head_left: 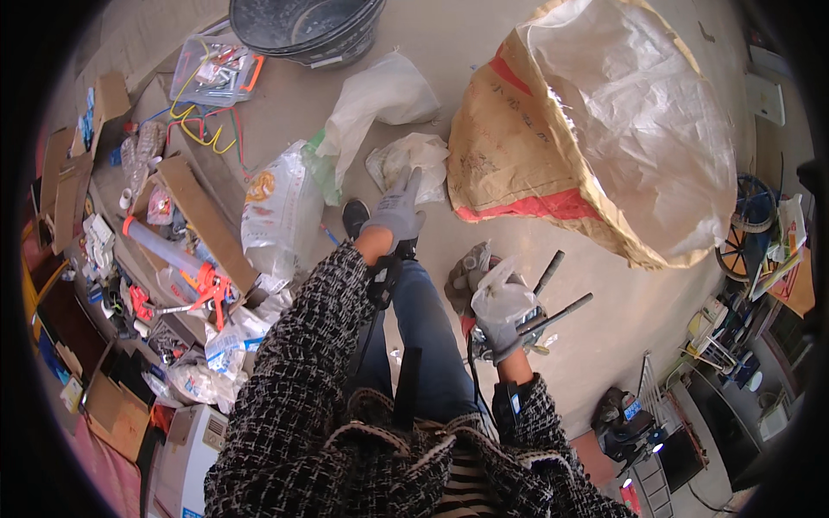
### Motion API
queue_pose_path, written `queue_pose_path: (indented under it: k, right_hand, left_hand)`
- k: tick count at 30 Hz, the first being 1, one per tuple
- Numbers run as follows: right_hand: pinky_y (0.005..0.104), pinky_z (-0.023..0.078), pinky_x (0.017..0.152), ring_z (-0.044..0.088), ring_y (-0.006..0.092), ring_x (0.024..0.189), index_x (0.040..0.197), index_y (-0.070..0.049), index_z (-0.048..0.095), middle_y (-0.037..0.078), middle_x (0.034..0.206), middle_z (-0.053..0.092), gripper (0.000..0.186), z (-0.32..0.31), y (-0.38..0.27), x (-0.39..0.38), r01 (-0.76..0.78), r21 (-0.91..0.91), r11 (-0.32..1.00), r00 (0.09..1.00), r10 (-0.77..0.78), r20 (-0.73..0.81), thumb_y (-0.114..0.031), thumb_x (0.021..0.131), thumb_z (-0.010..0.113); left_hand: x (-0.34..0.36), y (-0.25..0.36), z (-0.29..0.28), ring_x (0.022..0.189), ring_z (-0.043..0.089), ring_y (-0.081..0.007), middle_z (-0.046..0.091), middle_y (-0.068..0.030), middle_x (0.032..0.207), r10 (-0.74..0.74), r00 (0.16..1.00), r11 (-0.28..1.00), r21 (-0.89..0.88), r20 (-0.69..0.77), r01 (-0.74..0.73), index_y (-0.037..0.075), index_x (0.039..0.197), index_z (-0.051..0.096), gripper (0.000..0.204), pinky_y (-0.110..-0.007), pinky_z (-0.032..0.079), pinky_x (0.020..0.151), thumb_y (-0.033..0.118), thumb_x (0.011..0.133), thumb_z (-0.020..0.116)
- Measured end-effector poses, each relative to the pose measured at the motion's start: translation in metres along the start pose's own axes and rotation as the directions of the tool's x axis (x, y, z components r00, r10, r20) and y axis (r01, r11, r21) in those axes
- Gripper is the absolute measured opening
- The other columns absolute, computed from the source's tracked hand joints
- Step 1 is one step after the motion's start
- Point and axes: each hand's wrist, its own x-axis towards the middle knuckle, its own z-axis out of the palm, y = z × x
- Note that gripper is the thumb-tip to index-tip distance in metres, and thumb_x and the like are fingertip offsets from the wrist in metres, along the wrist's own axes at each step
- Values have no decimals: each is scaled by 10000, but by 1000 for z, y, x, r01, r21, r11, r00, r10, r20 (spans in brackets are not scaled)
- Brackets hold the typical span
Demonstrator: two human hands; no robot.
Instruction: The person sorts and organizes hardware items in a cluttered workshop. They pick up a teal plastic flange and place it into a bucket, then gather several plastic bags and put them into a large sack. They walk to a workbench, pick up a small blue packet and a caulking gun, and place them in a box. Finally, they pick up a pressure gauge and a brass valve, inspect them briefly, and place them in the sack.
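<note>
My left hand [395,214], in a grey glove, reaches forward with its fingers stretched out. The fingertips lie over a crumpled whitish plastic bag [386,162] on the floor; whether they press on it I cannot tell. My right hand [499,335], gloved too, is closed on a small translucent plastic bag [504,300] near my right leg. Beside that hand are a dark crumpled bundle [469,274] and two dark bars [566,312]. A larger white plastic sheet or bag [380,95] lies just beyond the left hand.
A wide tan sack [501,142] with a white lining gapes at the right. At the back stand a black tub [302,39] and a clear toolbox [216,73]. Leftward are a printed white sack [281,207], a caulking gun [203,281] and cardboard boxes. A spoked wheel [743,237] stands far right.
</note>
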Motion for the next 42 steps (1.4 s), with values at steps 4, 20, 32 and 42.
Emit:
queue_pose_path:
  k: [4,20,32,42]
  right_hand:
    - [281,478,639,537,133,725,960,-53,603,20,812,544,84,-11,39,19,-98,49,994,990,102,-93,-135,959,584]
    - [259,406,583,450,129,590,899,-41,623,17,635,466,200,27,34,74,-164,104,981,973,179,-147,-227,971,616]
    - [290,501,778,598,176,835,1095,11,591,80,953,606,361,114,29,177,196,-174,965,967,-160,200,-317,1057,446]
    - [412,441,1010,558,331,1184,1277,-70,587,161,1252,604,398,77,113,199,544,-755,365,791,76,607,-205,902,598]
  left_hand:
    - [118,-34,41,1235,555,-368,192,-201,1602,183,983,945,280,-18,-171,134,1554,215,827,-435,451,1002,171,842,633]
    - [49,-108,8,1110,597,-247,633,-54,1098,334,929,812,451,161,-371,239,1147,689,335,-412,425,965,151,849,564]
    - [34,-109,9,1084,569,-204,602,-1,1026,605,787,651,493,122,-577,327,1025,723,276,-428,354,1063,197,863,540]
    - [17,-113,32,1010,579,-191,611,-6,940,557,798,606,545,230,-579,246,850,734,185,-411,378,1065,190,789,568]
